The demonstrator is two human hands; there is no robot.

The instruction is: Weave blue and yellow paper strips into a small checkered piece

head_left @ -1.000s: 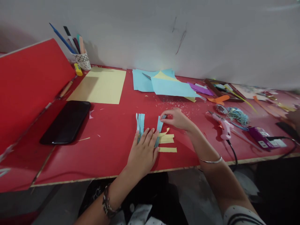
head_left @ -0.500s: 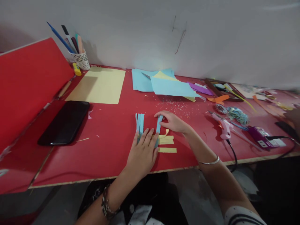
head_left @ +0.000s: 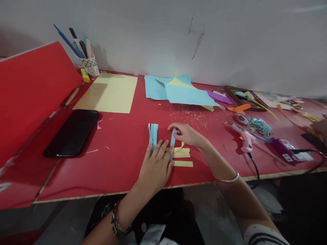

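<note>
My left hand (head_left: 156, 165) lies flat with its fingers apart, pressing on crossed paper strips on the red table. Blue paper strips (head_left: 154, 132) stick out beyond its fingertips at the left. At the right, a single blue paper strip (head_left: 173, 139) has its far end between the thumb and fingers of my right hand (head_left: 186, 134). Yellow paper strips (head_left: 184, 152) run out sideways from under my left hand, one with a curled end. The middle, where the strips cross, is hidden by my left hand.
A black phone (head_left: 73, 133) lies to the left, near a yellow sheet (head_left: 112, 93) and a pen cup (head_left: 90, 65). Blue sheets (head_left: 187, 93) lie at the back. On the right are a pink glue gun (head_left: 245, 139), a purple power box (head_left: 284, 149) and a brown tray (head_left: 231, 92).
My right hand has moved slightly down with the end of the blue strip. My left hand stays in place on the strips. The whole view has shifted a little.
</note>
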